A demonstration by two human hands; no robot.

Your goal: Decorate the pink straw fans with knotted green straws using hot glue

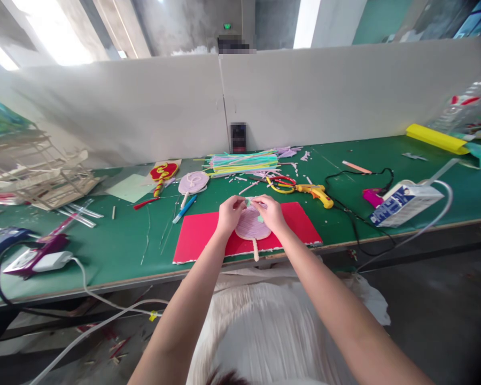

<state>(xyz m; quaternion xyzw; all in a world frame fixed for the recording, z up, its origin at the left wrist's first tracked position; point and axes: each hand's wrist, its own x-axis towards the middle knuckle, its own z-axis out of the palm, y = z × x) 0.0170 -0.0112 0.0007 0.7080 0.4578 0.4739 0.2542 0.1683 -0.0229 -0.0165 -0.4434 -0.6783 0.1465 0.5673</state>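
Observation:
A lilac round fan with a pale stick handle lies on a red board, its handle pointing toward me. Over the fan's upper edge, my left hand and my right hand almost meet with their fingers pinched. A small light-green piece shows at the left fingertips. Whatever the right fingertips pinch is too small to tell. Another light-green piece lies on the fan beside my right hand.
Behind the board lie scissors, a yellow glue gun and a bundle of pastel strips. A second lilac fan and a blue pen lie left. A blue-white box stands right, near cables. A power strip sits far left.

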